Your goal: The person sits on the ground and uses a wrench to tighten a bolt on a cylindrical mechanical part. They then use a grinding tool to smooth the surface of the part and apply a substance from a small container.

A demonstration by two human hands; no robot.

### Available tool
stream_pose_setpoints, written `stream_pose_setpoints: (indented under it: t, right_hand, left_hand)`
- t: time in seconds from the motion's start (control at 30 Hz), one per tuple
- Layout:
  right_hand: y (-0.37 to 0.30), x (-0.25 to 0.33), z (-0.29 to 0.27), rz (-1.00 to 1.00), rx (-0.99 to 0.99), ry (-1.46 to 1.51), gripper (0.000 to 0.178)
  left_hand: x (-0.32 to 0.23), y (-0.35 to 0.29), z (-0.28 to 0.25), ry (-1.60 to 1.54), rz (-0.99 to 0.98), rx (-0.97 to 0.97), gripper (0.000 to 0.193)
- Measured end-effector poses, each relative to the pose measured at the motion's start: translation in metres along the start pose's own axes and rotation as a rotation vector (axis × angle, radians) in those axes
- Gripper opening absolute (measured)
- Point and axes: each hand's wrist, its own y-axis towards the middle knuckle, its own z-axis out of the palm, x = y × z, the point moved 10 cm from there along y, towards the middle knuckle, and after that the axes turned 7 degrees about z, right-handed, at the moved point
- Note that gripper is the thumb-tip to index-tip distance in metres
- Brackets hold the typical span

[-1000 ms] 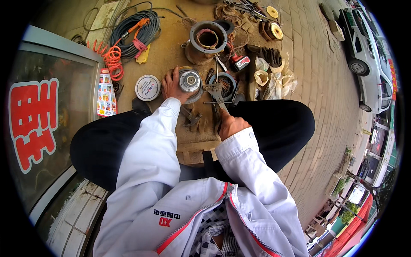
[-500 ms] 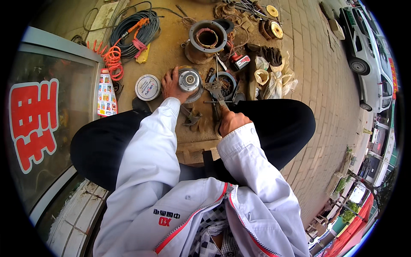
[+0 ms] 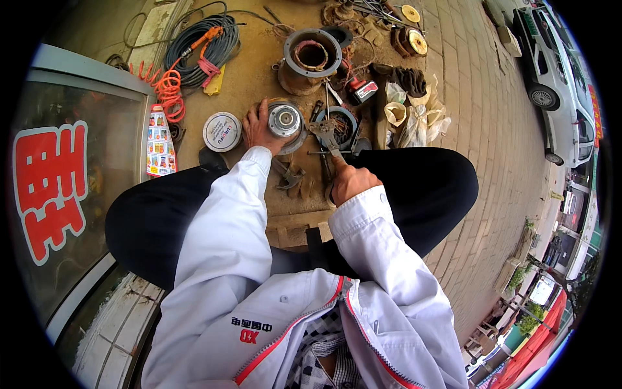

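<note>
My left hand (image 3: pixel 261 131) curves round the left side of a round metal motor part (image 3: pixel 285 120), which has a shiny ringed centre. The part sits on the ground between my knees. In my right hand (image 3: pixel 354 182) is an adjustable wrench (image 3: pixel 323 132); its wide head points away from me, to the right of the motor part and apart from it. My right index finger lies along the handle. Just beyond the wrench head stands a round dish (image 3: pixel 352 122) of small metal pieces. A hammer (image 3: pixel 289 174) lies below the motor part, and a round white-lidded tin (image 3: pixel 222 132) stands left of my left hand.
A flanged motor housing (image 3: pixel 312 55) stands farther off, with a red-and-black battery tool (image 3: pixel 363 90) beside it. Coiled black cable (image 3: pixel 194 65) and an orange air hose (image 3: pixel 171 94) lie far left. A glass door (image 3: pixel 97 162) borders the left; plastic bags (image 3: pixel 418 126) lie right.
Both hands keep their places on the motor part and the wrench. The view has shifted very slightly; nothing else visibly differs.
</note>
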Motion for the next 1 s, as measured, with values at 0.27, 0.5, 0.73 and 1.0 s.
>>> stream_pose_setpoints:
  t: [0.27,0.5,0.73,1.0]
  right_hand:
    - [0.003,-0.001,0.004,-0.008,0.002,-0.028,0.043]
    - [0.006,0.001,0.013,-0.011,0.026,-0.029,0.045]
    - [0.0,-0.002,0.008,-0.017,0.074,-0.055,0.041]
    - [-0.003,-0.001,0.002,-0.008,0.072,-0.055,0.041]
  left_hand:
    - [0.001,-0.002,0.002,-0.005,-0.005,0.016,0.123]
    - [-0.005,0.001,-0.003,-0.011,0.026,-0.017,0.123]
    - [0.002,-0.001,-0.002,-0.007,-0.001,0.007,0.122]
    - [-0.004,-0.004,0.001,0.005,0.016,0.0,0.122]
